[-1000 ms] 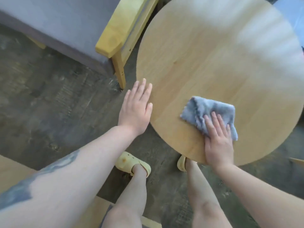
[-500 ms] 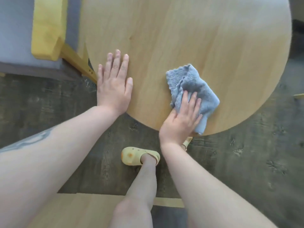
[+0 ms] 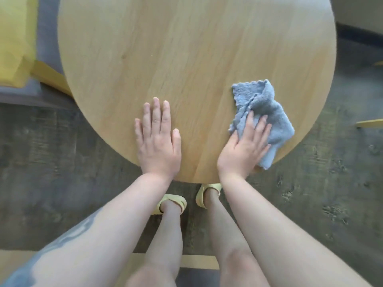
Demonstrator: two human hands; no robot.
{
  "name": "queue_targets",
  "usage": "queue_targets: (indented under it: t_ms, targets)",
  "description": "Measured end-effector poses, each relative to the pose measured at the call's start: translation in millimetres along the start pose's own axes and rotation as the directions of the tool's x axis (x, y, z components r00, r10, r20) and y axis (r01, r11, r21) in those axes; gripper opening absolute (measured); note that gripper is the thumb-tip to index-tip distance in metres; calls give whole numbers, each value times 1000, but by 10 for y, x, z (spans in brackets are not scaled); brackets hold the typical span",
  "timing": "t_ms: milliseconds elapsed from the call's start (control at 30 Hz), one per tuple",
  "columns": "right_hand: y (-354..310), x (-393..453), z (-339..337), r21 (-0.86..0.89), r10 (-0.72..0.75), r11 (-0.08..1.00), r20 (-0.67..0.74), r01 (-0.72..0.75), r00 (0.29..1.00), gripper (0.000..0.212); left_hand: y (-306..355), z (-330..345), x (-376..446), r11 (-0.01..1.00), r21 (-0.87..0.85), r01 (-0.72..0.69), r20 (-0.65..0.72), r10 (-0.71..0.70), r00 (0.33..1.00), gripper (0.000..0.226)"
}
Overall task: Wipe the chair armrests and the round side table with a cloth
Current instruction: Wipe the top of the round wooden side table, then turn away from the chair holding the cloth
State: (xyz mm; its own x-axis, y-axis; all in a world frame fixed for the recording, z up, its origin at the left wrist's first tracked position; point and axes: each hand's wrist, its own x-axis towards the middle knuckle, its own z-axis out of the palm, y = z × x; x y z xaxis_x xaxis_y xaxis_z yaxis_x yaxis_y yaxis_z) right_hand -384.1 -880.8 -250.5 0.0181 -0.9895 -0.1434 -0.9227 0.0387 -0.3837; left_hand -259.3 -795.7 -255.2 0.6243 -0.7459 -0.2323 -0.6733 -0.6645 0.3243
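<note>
The round wooden side table (image 3: 186, 59) fills the upper middle of the head view. A crumpled grey-blue cloth (image 3: 261, 112) lies on its near right part, reaching the rim. My right hand (image 3: 243, 149) presses flat on the cloth's near left corner with straight fingers. My left hand (image 3: 158, 141) rests flat on the bare tabletop at the near edge, fingers straight and together, a hand's width left of the right hand. The yellow chair armrest (image 3: 14, 42) shows at the far left, blurred.
The chair's grey seat cushion (image 3: 47, 38) sits between armrest and table. Dark wood-look floor (image 3: 51, 162) surrounds the table. My feet in yellow slippers (image 3: 172, 200) stand under the table's near edge. A pale wooden edge (image 3: 371, 123) pokes in at right.
The view has shifted so the table sits centred. My left hand has come from the left rim to the near edge. My right hand has slid the cloth towards the right rim.
</note>
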Motion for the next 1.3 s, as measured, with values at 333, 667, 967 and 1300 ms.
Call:
queue_targets:
  t_ms: [333, 667, 967, 1300]
  targets:
    - [610, 808, -814, -41, -693, 469, 602, 882, 396, 68, -29, -495, -18, 968, 196, -154, 451, 50, 891, 72]
    - [-1065, 469, -1285, -286, 33, 412, 953, 865, 300, 40, -309, -1736, -488, 924, 45, 380, 693, -303, 655, 57]
    - [-3177, -1166, -1232, -159, -180, 19, 971, 987, 160, 37, -1992, -3087, -1168, 773, 32, 634, 603, -521, 604, 49]
    - [-5717, -3029, -1081, 8, -434, -260, 893, 966, -124, 30, -4078, -4879, -1924, 542, -142, 828, 294, -776, 558, 48]
